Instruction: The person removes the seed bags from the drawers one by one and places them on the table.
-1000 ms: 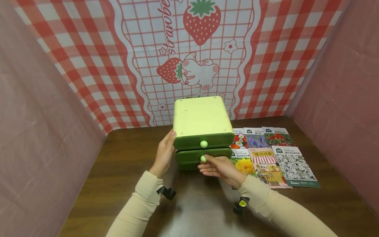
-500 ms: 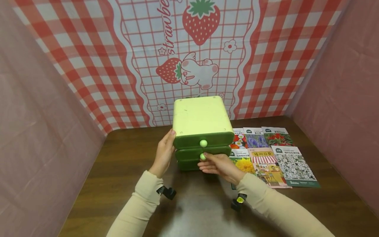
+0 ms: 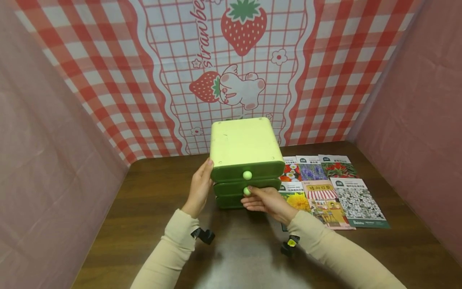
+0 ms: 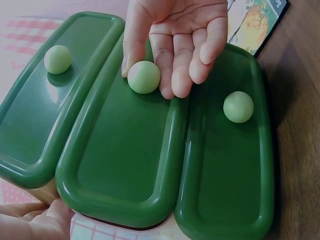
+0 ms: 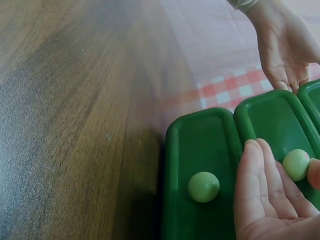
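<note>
A small drawer cabinet (image 3: pixel 245 140) with a pale yellow-green top and dark green drawer fronts stands on the table, its drawers stacked. My left hand (image 3: pixel 199 186) rests against the cabinet's left side, fingers mostly straight. With thumb and index finger, my right hand (image 3: pixel 270 202) pinches the round pale green knob (image 4: pixel 144 77) of the middle drawer (image 4: pixel 120 145); its other fingers extend loosely. In the left wrist view, this drawer's front sticks out slightly, with a dark gap at its side. The top drawer (image 4: pixel 37 115) and bottom drawer (image 4: pixel 232 165) carry matching knobs. What the drawers contain is hidden.
To the right of the cabinet, several flower seed packets lie in two rows, among them a white-flower packet (image 3: pixel 359 202) and a pink illustrated packet (image 3: pixel 326 204). A red-checked strawberry cloth (image 3: pixel 242 80) hangs behind the dark wooden table (image 3: pixel 151 224); pink cloth hangs at both sides.
The middle drawer has moved back into the cabinet with my right hand at its knob, uncovering the bottom drawer's front. Over the last half second little has changed. My left hand has stayed in place.
</note>
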Tool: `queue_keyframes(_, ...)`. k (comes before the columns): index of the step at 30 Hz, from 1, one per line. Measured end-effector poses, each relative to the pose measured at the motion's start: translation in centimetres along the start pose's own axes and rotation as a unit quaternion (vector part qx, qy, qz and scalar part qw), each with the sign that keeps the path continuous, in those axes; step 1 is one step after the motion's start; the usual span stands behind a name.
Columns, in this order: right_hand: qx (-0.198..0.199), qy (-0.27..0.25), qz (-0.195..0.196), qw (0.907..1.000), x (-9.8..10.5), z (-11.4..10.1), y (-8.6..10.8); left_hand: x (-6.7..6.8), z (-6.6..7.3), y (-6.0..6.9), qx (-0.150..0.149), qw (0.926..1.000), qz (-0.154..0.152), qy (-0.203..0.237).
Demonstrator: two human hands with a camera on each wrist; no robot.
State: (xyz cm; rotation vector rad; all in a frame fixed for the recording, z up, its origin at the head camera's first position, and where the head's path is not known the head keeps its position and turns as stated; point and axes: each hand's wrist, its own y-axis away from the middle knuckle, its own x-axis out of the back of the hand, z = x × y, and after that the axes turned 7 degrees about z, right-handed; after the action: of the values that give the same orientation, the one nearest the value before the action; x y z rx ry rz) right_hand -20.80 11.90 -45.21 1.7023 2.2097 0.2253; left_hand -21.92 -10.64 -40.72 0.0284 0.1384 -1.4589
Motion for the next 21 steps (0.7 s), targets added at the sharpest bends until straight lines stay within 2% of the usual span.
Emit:
queue_keyframes(13, 0.014, 0.021, 0.003, 0.9997, -0.12, -0.02, -0.06, -0.05, -0.07, -0.01, -0.002, 1.0000, -0.003, 0.007)
queue_keyframes(18, 0.020, 0.047, 0.008, 0.9987, 0.10, 0.09, 0.30, -0.18, -0.09, -0.04, -0.004, 0.9998, -0.001, 0.021)
queue_keyframes(21, 0.040, 0.074, 0.007, 0.9964, 0.68, 0.17, 0.84, -0.18, -0.07, -0.03, -0.006, 0.9995, 0.000, 0.030)
